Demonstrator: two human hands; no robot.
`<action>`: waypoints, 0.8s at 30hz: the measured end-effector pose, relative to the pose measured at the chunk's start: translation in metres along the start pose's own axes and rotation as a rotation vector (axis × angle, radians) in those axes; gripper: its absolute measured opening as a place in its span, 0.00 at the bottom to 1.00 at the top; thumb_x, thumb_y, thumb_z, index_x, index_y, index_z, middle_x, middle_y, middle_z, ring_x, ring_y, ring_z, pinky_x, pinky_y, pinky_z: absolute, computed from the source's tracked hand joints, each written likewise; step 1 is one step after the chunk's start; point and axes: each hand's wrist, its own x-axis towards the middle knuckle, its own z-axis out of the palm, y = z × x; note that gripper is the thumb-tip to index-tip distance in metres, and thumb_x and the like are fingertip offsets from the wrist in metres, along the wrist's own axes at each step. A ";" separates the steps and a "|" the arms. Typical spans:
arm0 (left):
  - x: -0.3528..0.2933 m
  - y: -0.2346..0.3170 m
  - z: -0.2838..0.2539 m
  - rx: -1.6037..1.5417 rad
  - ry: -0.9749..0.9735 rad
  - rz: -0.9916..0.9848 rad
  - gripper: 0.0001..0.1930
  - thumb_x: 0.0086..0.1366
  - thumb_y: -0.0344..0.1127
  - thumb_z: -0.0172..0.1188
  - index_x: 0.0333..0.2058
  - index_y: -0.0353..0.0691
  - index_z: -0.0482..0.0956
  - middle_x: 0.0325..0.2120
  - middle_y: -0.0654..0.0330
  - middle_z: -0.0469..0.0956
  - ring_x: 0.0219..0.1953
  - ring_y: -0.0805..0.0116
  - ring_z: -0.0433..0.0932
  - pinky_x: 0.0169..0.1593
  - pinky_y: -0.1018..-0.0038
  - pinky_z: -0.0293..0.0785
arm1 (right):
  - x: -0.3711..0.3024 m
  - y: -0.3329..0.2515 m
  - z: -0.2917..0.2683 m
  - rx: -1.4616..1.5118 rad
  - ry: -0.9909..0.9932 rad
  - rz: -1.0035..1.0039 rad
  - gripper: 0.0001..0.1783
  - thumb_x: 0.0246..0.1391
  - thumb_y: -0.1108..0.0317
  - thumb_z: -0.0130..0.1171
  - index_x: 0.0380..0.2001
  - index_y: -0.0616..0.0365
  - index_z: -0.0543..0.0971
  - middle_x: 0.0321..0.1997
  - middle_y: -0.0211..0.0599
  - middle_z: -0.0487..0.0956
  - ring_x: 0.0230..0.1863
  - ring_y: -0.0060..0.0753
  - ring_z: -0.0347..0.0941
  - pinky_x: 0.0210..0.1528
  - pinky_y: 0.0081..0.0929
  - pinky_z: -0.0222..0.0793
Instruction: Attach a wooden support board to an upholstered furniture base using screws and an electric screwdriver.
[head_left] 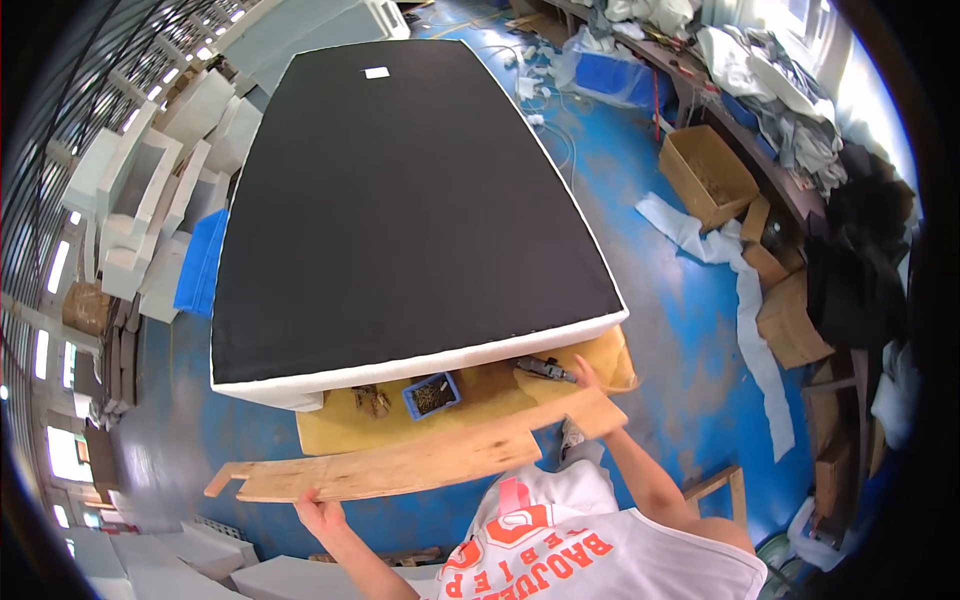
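Observation:
A long wooden board [420, 462] with notched ends spans the space in front of me, tilted, its right end farther away. My left hand [320, 511] grips its near edge toward the left end, fingers partly hidden beneath the wood. My right hand [588, 376] is at the board's right end, its wrist and palm behind the wood, holding it from below. Just left of those fingers lies a dark staple gun [545, 369] on a yellow padded surface [480, 408]. Beyond stands a big upholstered base [420, 200] with a black cloth top and white edging.
On the yellow surface sit a blue tray [458, 385] of small fasteners and a small brownish pile [372, 401]. To the right are cardboard boxes [705, 175] and a strip of white padding [752, 330] on the blue floor. White furniture pieces [150, 200] stand at left.

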 end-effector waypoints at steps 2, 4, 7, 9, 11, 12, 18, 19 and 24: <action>-0.007 -0.007 -0.002 -0.032 -0.048 -0.078 0.35 0.53 0.16 0.42 0.64 0.36 0.67 0.60 0.48 0.70 0.65 0.47 0.68 0.69 0.45 0.63 | -0.018 -0.012 -0.030 0.629 0.184 0.274 0.51 0.51 0.66 0.69 0.75 0.54 0.53 0.74 0.44 0.60 0.68 0.43 0.67 0.68 0.37 0.63; -0.016 -0.015 0.009 0.049 -0.022 0.038 0.36 0.53 0.17 0.42 0.65 0.39 0.66 0.61 0.48 0.69 0.64 0.47 0.69 0.70 0.44 0.63 | -0.033 -0.051 -0.058 0.949 0.254 0.425 0.53 0.49 0.67 0.70 0.75 0.56 0.52 0.74 0.43 0.61 0.68 0.41 0.66 0.68 0.37 0.63; -0.018 -0.019 0.027 0.161 -0.083 0.139 0.33 0.59 0.20 0.43 0.65 0.41 0.65 0.63 0.50 0.67 0.64 0.47 0.68 0.68 0.47 0.65 | -0.032 -0.080 -0.093 0.490 -0.044 0.078 0.42 0.49 0.71 0.70 0.68 0.60 0.67 0.64 0.40 0.74 0.63 0.38 0.71 0.66 0.36 0.66; -0.075 -0.046 0.105 0.346 -0.022 0.182 0.31 0.63 0.23 0.45 0.66 0.41 0.64 0.64 0.50 0.66 0.65 0.48 0.67 0.67 0.50 0.65 | -0.033 -0.048 -0.108 0.442 -0.134 0.011 0.24 0.50 0.72 0.71 0.52 0.62 0.80 0.51 0.35 0.82 0.58 0.32 0.75 0.62 0.33 0.69; -0.101 -0.065 0.149 0.578 -0.070 0.383 0.28 0.71 0.32 0.47 0.69 0.41 0.62 0.67 0.50 0.63 0.67 0.50 0.64 0.66 0.52 0.63 | 0.004 -0.068 -0.089 0.424 0.078 0.433 0.13 0.58 0.65 0.67 0.42 0.61 0.82 0.42 0.30 0.82 0.47 0.24 0.76 0.51 0.27 0.72; -0.100 -0.076 0.156 0.656 -0.215 0.481 0.28 0.74 0.38 0.48 0.70 0.42 0.59 0.68 0.50 0.61 0.68 0.52 0.63 0.66 0.51 0.61 | 0.020 -0.046 -0.075 0.439 0.241 0.480 0.13 0.60 0.62 0.65 0.42 0.60 0.82 0.40 0.28 0.82 0.43 0.22 0.76 0.47 0.25 0.72; -0.033 -0.130 0.156 1.956 -0.549 1.770 0.49 0.55 0.55 0.73 0.70 0.42 0.61 0.72 0.45 0.52 0.75 0.44 0.46 0.73 0.39 0.40 | 0.096 0.010 -0.028 0.647 0.354 0.398 0.29 0.61 0.40 0.62 0.44 0.59 0.81 0.43 0.25 0.80 0.44 0.19 0.74 0.47 0.26 0.71; -0.031 -0.118 0.158 2.008 -0.767 1.793 0.55 0.47 0.58 0.75 0.70 0.42 0.60 0.72 0.45 0.51 0.76 0.44 0.44 0.73 0.37 0.39 | 0.092 0.017 -0.028 0.652 0.364 0.397 0.29 0.61 0.40 0.62 0.44 0.59 0.81 0.43 0.25 0.80 0.44 0.19 0.74 0.47 0.26 0.71; -0.010 -0.038 0.171 2.142 -1.155 1.764 0.63 0.32 0.67 0.76 0.69 0.49 0.63 0.72 0.49 0.52 0.75 0.43 0.44 0.72 0.31 0.37 | 0.084 0.012 -0.018 0.671 0.452 0.369 0.30 0.58 0.38 0.64 0.42 0.57 0.82 0.36 0.25 0.81 0.36 0.18 0.75 0.39 0.26 0.73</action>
